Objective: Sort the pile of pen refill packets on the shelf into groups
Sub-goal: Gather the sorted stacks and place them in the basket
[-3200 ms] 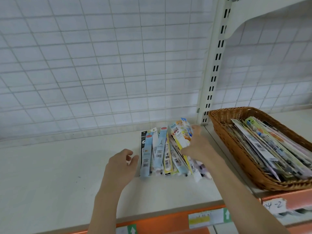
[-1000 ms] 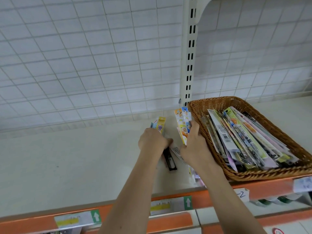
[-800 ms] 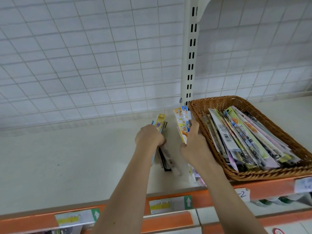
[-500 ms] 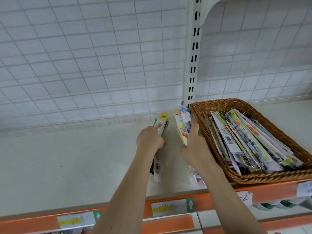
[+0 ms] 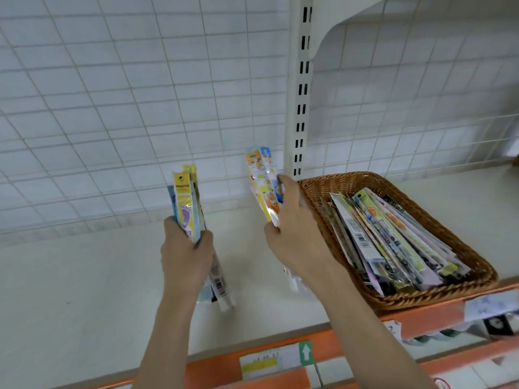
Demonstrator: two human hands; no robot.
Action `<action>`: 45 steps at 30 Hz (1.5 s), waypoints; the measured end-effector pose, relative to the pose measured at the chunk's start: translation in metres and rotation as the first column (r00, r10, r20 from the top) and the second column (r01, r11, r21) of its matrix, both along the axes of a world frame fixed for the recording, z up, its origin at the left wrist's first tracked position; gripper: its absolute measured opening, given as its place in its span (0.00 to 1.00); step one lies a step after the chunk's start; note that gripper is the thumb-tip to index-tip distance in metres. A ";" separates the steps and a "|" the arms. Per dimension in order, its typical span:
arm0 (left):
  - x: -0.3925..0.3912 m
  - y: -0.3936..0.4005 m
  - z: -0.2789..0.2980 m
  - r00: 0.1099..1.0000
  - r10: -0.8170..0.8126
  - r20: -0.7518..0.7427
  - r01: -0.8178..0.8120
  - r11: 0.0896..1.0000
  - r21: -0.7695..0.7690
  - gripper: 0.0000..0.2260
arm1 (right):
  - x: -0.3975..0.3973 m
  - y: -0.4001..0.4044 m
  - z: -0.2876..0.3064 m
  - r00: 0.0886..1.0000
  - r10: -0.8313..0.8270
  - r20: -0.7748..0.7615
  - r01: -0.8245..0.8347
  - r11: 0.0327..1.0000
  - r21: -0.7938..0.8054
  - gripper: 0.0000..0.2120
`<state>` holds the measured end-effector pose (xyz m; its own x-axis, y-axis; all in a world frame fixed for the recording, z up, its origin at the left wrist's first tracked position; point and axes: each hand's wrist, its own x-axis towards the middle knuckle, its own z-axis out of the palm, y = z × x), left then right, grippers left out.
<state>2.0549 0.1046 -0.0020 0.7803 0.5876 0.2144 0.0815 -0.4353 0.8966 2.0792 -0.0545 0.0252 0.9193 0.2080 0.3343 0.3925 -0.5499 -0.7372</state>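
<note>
My left hand (image 5: 187, 255) grips a bundle of yellow and blue pen refill packets (image 5: 186, 202), held on edge and tilted over the white shelf (image 5: 84, 282). Its lower ends stick out below my wrist. My right hand (image 5: 295, 234) grips a second bundle of packets with cartoon prints (image 5: 264, 181), also tilted upward, just left of the basket. The two bundles are apart, with bare shelf between them.
A brown wicker basket (image 5: 351, 181) full of several mixed packets (image 5: 387, 242) sits at the right on the shelf. A slotted white upright (image 5: 300, 88) and wire grid back panel stand behind. The orange shelf edge (image 5: 421, 315) carries price labels.
Both hands gathered the spread packets into two bundles and lifted them off the shelf. The left bundle has moved left, away from the right one.
</note>
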 end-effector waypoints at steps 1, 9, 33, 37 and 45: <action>-0.002 0.000 0.001 1.000 0.005 0.030 -0.005 1.000 -0.008 0.08 | 0.000 -0.001 0.005 1.000 0.003 0.025 -0.004 1.000 0.008 0.35; -0.006 -0.027 0.017 0.994 -0.053 0.096 0.056 0.998 -0.033 0.10 | 0.004 -0.064 0.059 0.998 -0.066 0.022 0.065 0.996 0.057 0.33; 0.011 -0.131 0.098 0.953 -0.115 0.279 0.094 0.992 0.087 0.09 | 0.027 -0.180 0.005 0.941 -0.309 -0.136 0.208 0.848 -0.488 0.28; 0.017 -0.149 0.116 0.951 -0.167 0.262 0.165 0.986 0.028 0.10 | 0.023 -0.189 0.007 0.948 -0.260 -0.186 0.177 0.911 -0.372 0.24; 0.039 -0.214 0.095 0.916 -0.385 -0.111 0.385 0.923 -0.025 0.16 | 0.035 -0.225 0.011 0.978 -0.167 -0.124 0.145 0.975 -0.165 0.12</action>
